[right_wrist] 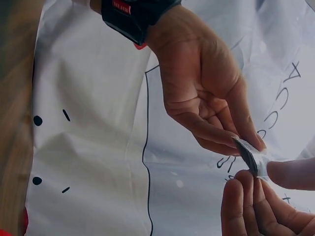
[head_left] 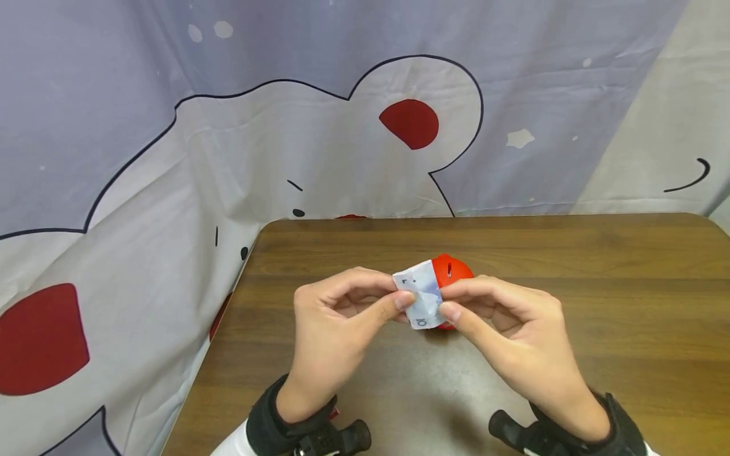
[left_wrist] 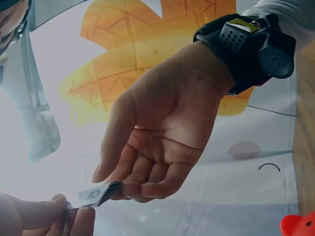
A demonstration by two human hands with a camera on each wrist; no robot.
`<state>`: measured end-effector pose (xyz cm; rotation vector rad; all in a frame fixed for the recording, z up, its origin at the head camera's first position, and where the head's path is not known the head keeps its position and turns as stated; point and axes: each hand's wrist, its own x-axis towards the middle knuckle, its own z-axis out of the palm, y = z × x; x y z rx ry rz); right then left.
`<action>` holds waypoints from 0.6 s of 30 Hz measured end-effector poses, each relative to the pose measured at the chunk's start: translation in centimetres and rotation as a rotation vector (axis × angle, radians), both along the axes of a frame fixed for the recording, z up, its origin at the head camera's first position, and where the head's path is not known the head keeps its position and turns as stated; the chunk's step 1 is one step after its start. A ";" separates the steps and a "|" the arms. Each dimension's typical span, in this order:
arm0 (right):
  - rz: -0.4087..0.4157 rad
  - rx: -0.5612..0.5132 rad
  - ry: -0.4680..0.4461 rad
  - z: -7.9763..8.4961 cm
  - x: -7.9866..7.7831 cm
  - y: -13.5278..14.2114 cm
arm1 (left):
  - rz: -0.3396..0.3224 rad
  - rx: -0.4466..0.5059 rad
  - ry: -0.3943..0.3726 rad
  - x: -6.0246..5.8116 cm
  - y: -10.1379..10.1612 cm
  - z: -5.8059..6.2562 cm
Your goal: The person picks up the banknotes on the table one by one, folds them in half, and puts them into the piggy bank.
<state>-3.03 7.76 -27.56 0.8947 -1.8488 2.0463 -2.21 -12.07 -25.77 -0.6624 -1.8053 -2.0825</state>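
Note:
Between both hands is a small folded banknote (head_left: 421, 301), pale blue and white, with a "10" printed near its lower edge. My left hand (head_left: 339, 323) pinches its left side between thumb and fingers. My right hand (head_left: 516, 332) pinches the right side the same way. In the left wrist view the folded note (left_wrist: 93, 195) shows stacked layers at one end; the right wrist view shows the note (right_wrist: 252, 158) nearly edge-on. Behind it stands a red piggy bank (head_left: 453, 269) with a dark slot, partly hidden by the note and right fingers.
The brown wooden table (head_left: 639, 316) lies under the hands. A curtain (head_left: 319, 145) printed with cartoon shapes hangs along its far edge and left side. Each wrist wears a black band with a camera, such as the left band (head_left: 274, 418).

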 end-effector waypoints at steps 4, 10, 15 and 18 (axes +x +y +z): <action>0.011 0.001 0.028 -0.2 -0.1 -0.2 | 0.007 0.008 0.014 -0.1 -0.1 0.1; -0.136 -0.056 0.294 -0.1 -0.4 -1.1 | 0.098 -0.038 0.077 -0.2 0.2 -0.2; -0.261 -0.060 0.509 0.3 -0.3 -1.8 | 0.170 -0.125 0.207 -0.2 0.6 -0.4; -0.183 -0.102 0.492 0.4 -0.2 -1.9 | 0.132 -0.157 0.267 -0.2 1.0 -0.5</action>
